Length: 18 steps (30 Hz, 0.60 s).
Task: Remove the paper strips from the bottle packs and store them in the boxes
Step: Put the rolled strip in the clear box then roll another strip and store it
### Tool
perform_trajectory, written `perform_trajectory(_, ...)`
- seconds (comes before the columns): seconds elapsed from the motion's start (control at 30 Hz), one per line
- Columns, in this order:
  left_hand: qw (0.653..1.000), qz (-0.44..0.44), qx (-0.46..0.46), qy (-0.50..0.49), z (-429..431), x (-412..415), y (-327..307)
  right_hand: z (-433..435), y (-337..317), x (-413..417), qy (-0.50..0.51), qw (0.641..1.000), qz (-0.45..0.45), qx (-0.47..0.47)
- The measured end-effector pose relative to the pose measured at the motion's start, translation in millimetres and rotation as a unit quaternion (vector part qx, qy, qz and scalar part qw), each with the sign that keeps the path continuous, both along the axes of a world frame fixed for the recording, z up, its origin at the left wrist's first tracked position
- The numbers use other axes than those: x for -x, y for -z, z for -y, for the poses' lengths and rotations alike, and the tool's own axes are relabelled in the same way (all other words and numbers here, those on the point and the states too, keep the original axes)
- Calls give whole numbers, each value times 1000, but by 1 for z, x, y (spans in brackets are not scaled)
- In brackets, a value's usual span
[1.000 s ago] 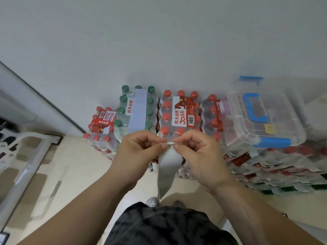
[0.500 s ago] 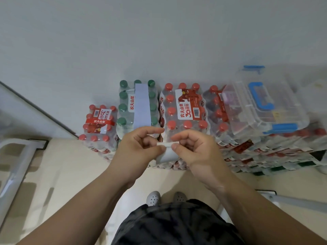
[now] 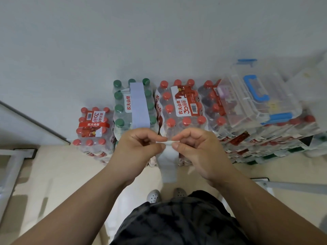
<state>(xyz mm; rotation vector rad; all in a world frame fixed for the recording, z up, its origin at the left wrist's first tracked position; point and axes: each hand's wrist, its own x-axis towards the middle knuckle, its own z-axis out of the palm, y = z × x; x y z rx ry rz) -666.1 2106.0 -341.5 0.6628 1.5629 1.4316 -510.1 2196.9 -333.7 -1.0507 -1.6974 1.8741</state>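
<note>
Head view showed my left hand (image 3: 139, 149) and right hand (image 3: 196, 149) pinching the paper strip (image 3: 168, 163) by its top edge, near the bottle packs (image 3: 182, 106). Limp and light, it hung down; I judged the edge the best hold.

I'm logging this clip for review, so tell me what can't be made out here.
Head view only:
- Strip: top edge pinched between left hand and right hand; fold hidden.
- Clear box: contents blurred; latched or not unclear.
- Lower packs: blurred, uncountable.
- Forearms: cut off by bottom edge.
</note>
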Motion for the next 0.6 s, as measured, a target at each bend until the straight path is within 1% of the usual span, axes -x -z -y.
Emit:
perform_trajectory(0.1,1000,12,-4,0,-1,3,0,1,0,5,11,1000,-9,-8)
perform_trajectory(0.3,999,-12,-1,40,-4,9,-5,-5,0,10,26,999,-3,-48)
perform_trajectory(0.37,999,-16,-5,35,-5,11,-7,-6,-2,11,22,998,-2,-53)
perform_trajectory(0.47,999,-45,3,22,-5,13,-8,-7,-2,12,8,997,-2,-74)
perform_trajectory(0.6,997,-72,21,27,-5,13,-8,-5,1,11,-10,997,13,-82)
